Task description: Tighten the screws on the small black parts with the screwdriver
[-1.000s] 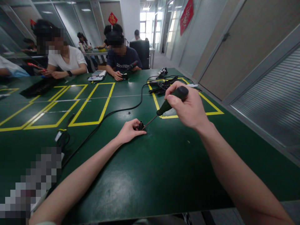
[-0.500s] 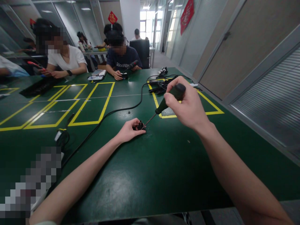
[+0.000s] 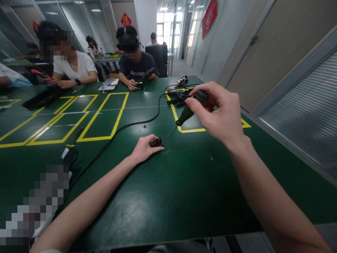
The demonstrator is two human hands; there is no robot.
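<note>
Left hand half-curled, pinching small black part low on table. Right hand raised, gripping screwdriver, shaft slanting down-left to part. Tabletop runs to near edge; cable left, yellow-taped box far right.

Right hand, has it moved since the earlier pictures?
Yes: the right hand has swung to the right, its back and wrist now nearer the right corner of the yellow tape on the table.

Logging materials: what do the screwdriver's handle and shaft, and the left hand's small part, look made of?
Handle: probably plastic, dull dark green, rounded. Shaft: likely metal, dull grey, thin, straight. Small part: perhaps plastic, mostly black; finish unclear.
</note>
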